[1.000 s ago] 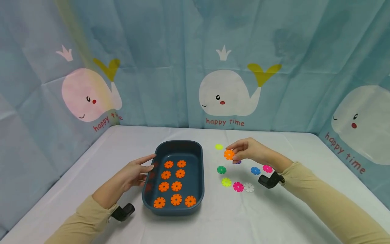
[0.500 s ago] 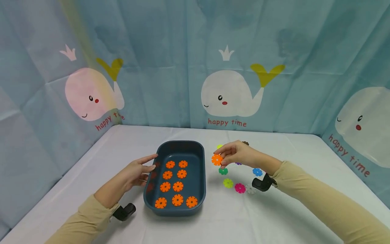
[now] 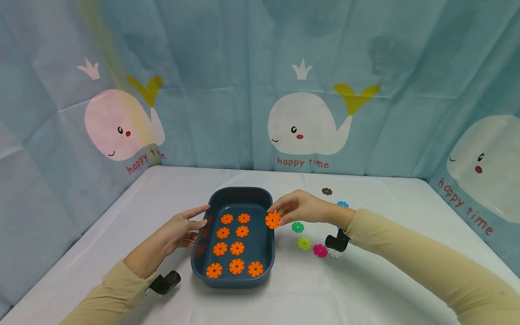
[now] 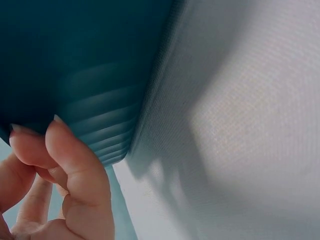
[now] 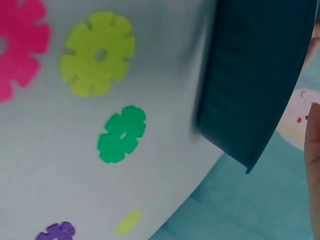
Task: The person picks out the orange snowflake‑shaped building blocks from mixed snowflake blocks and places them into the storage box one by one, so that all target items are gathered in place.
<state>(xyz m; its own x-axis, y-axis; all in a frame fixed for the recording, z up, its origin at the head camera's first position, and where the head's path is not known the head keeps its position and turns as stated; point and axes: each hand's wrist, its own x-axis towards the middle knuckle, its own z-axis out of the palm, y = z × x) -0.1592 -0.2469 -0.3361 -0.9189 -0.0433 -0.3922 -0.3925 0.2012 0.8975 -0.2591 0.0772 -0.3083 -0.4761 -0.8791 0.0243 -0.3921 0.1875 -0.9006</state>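
Observation:
My right hand point(image 3: 298, 208) pinches an orange notched plastic building disc point(image 3: 272, 220) between thumb and fingers, over the right rim of a dark blue rectangular tub point(image 3: 266, 271). In the right wrist view only parts of the fingers point(image 5: 314, 165) show at the right edge, and the held disc is out of sight. More orange discs point(image 3: 236, 266) lie flat on the tub's floor, in two columns with a row of three at the near end. My left hand point(image 3: 178, 231) touches the tub's left rim with loosely extended index finger and thumb; its fingertips point(image 4: 62, 135) meet the outer wall.
Right of the tub, loose discs lie on the white cloth: green point(image 3: 298, 227), yellow point(image 3: 304, 244), pink point(image 3: 320, 251), white point(image 3: 335, 253), brown point(image 3: 327, 191) and blue point(image 3: 342, 204). A purple disc point(image 5: 56, 232) shows in the right wrist view. Whale-print curtains point(image 3: 227, 126) hang behind.
My right hand has carried the orange disc leftward, from above the loose discs to the tub's right rim. The left hand keeps its place on the tub.

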